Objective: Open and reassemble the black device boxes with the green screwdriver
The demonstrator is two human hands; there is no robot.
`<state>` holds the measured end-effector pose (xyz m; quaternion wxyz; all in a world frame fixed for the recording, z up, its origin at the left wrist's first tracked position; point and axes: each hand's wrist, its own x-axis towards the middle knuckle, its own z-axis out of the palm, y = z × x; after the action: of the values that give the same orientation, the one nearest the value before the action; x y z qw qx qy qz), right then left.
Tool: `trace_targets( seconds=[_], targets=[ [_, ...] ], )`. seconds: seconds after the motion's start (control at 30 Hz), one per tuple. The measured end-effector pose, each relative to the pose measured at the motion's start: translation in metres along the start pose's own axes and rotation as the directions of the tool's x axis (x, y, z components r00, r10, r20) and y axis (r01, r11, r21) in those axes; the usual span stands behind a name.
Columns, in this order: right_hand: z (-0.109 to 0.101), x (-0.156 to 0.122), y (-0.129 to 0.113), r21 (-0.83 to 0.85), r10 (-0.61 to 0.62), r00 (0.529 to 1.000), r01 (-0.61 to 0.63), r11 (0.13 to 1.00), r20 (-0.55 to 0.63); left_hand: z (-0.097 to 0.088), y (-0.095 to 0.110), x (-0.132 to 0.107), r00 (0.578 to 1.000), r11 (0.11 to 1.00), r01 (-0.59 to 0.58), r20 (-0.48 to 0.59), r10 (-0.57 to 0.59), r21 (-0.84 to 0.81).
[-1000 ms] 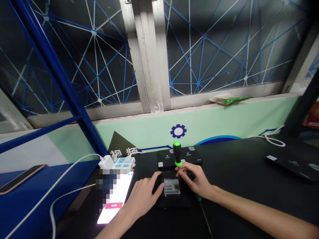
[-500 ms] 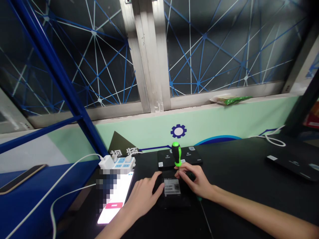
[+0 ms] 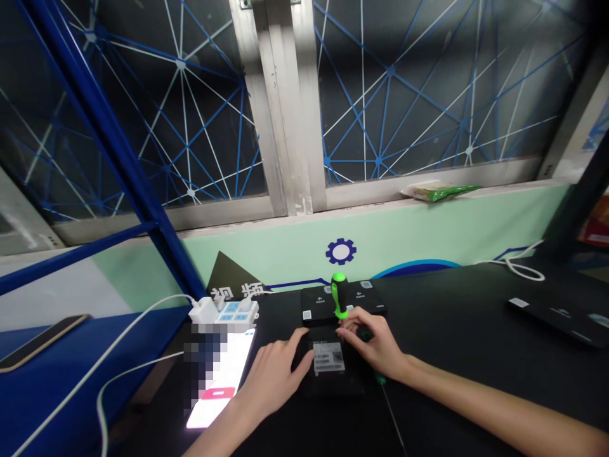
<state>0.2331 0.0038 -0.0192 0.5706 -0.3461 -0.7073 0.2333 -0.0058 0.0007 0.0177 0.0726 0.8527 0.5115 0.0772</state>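
Note:
A flat black device (image 3: 333,384) with a white barcode label (image 3: 328,357) lies on the black table. My left hand (image 3: 278,368) rests along its left edge, thumb and fingers apart. My right hand (image 3: 373,339) pinches a green-and-black screwdriver (image 3: 339,297) low down, just under its handle. That screwdriver stands nearly upright over the far edge of the device; its tip is hidden by the fingers. Beneath my right wrist lies a second screwdriver (image 3: 392,412) with a dark green handle, partly covered by the hand.
Behind the device are black boxes (image 3: 318,306). Left of my hand lies a lit phone (image 3: 226,374), with a white power strip (image 3: 238,312) and cables behind it. Another black box (image 3: 556,320) sits at right. A dark phone (image 3: 45,339) rests on a blue surface.
The screwdriver handle has turned, its green stripe moving from the right side to the left, and shifted slightly right. My right fingers have moved slightly; the left hand stays put.

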Motion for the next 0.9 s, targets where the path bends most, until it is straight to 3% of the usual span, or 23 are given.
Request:
trace_targets(
  seconds=[0.27,0.57,0.7,0.9],
  targets=[
    [-0.002,-0.002,-0.003,0.116,0.061,0.998,-0.059,0.991,-0.016,-0.003,0.004,-0.001,0.994,0.993,0.107,-0.002,-0.107,-0.043],
    [-0.012,0.011,-0.01,0.277,0.158,0.977,-0.114,0.954,-0.144,-0.002,-0.005,0.0,1.0,0.998,0.019,-0.021,-0.021,-0.065],
    [-0.016,0.017,-0.014,0.366,0.238,0.961,-0.174,0.914,-0.138,-0.002,-0.008,0.001,0.999,0.996,-0.018,-0.041,0.015,-0.09],
    [-0.023,0.022,-0.026,0.278,0.301,0.941,-0.251,0.927,-0.153,-0.004,-0.004,0.003,0.995,0.989,-0.032,-0.099,0.018,-0.147]
  ],
)
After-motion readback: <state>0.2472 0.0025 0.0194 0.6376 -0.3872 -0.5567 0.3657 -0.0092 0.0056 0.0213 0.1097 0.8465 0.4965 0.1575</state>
